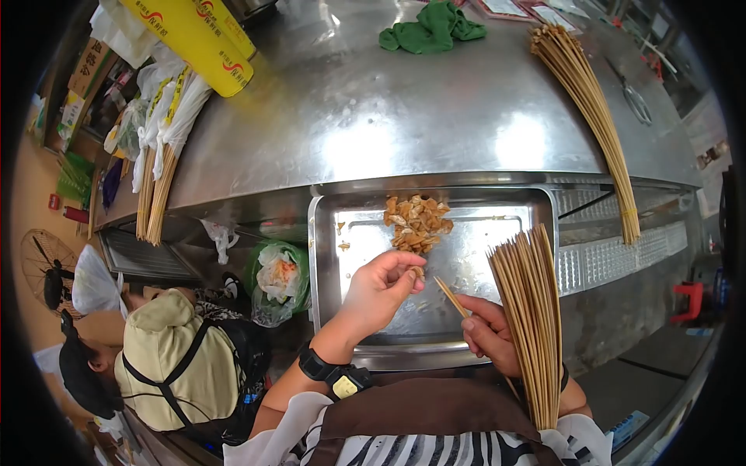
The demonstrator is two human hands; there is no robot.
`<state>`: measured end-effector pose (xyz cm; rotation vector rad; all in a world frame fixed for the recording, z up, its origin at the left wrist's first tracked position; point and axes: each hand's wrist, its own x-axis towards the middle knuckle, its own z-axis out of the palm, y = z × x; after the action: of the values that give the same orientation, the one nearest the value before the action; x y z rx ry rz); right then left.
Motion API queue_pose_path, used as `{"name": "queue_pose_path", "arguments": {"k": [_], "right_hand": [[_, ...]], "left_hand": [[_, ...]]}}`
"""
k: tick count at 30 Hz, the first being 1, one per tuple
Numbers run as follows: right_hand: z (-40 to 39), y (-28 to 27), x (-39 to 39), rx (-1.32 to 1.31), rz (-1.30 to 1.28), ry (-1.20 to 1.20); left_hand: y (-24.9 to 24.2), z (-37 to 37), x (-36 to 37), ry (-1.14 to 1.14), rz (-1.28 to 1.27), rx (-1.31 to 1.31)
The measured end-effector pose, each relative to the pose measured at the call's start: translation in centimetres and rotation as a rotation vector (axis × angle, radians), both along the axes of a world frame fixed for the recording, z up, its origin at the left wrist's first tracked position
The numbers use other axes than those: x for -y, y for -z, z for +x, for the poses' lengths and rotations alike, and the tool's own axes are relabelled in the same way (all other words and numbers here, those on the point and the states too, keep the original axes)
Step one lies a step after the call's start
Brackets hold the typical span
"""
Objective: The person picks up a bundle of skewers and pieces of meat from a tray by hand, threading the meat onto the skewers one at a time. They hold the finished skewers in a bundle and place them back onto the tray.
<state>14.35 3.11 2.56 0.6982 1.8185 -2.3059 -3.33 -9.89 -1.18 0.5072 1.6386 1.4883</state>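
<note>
Bamboo skewers in a thick bundle (532, 334) are nearest to the camera, together with the brown apron (420, 408) of the person; they stand at a slant with their points away from me and lean by the right forearm. From the head view, which I follow at a distance, I see the left hand (378, 295) above the steel tray (435, 359), with thumb and fingers closed around a small brown food piece (420, 272). A watch (346, 383) is on the left wrist. The right hand (493, 338) pinches a thin skewer (451, 297) between thumb and fingers, and its tip is directed to the left hand, near the piece but apart from it; if more than one skewer is in this grip, I cannot tell. Beyond the left hand, a heap of brown food pieces (417, 224) lies inside the tray, near its far wall, and they look to me like mushroom. On the steel table (311, 116) behind, I notice a green cloth (434, 29), a second skewer bundle (594, 116) which passes over the edge at the right, and yellow rolls (194, 39) at the left. Below the table's left part, I find a green plastic bag (277, 279) beside the tray, and a co-worker (179, 361) is further left.
</note>
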Motion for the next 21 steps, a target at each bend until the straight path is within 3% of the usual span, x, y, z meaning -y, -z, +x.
{"name": "queue_pose_path", "arguments": {"k": [3,5,12,20,21], "right_hand": [[0.2,0.4,0.1,-0.036,0.018,-0.016],[0.3,0.7,0.3,-0.034,0.0,0.004],[0.2,0.9,0.3,-0.063,-0.012,0.005],[0.6,2.3,0.1,0.073,0.212,-0.067],[1.4,4.6,-0.2,-0.028,0.41,-0.125]], "left_hand": [[0.3,0.1,-0.1,0.064,0.04,0.007],[0.0,0.5,-0.5,-0.04,0.144,0.131],[0.0,0.5,-0.4,-0.01,0.111,0.125],[0.7,0.8,0.1,-0.029,0.041,0.014],[0.9,0.8,0.2,-0.018,0.029,-0.028]]}}
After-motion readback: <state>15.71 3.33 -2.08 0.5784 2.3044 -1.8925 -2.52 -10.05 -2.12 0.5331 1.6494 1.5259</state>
